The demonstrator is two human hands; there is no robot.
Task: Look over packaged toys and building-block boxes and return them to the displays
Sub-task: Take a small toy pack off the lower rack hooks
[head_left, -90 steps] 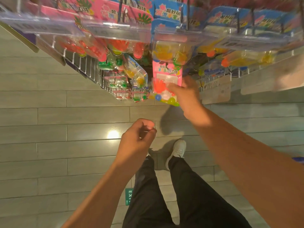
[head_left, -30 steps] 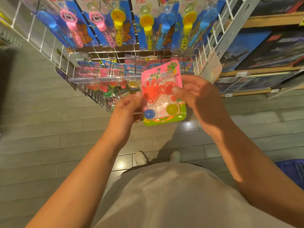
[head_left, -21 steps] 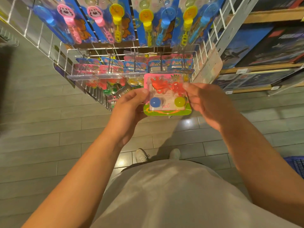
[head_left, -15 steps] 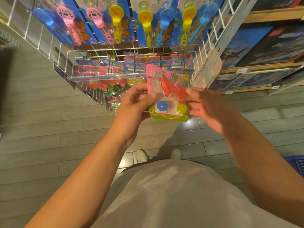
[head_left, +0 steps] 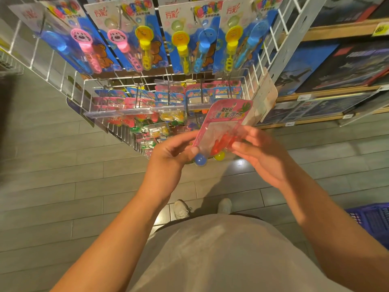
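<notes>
I hold a pink blister pack [head_left: 224,123] in front of the wire display rack [head_left: 69,89]. It carries a red sticky-hand toy, a blue ball and a yellow ball under clear plastic. My left hand [head_left: 172,152] pinches its lower left edge by the blue ball. My right hand [head_left: 259,154] grips its right side, fingers over the clear bubble. The pack is tilted, top leaning up and to the right. Matching packs [head_left: 202,95] hang on the pegs just behind it.
Bubble-wand cards [head_left: 189,39] hang in a row above the pegs. Building-block boxes [head_left: 345,66] fill wooden shelves at the right. A blue basket [head_left: 372,218] sits on the tiled floor at the right edge. My shoes [head_left: 183,209] stand below the rack.
The pack came off the lower pegs and up between both hands. Over the last second it has tilted and turned, top now leaning right, while the view rose slightly.
</notes>
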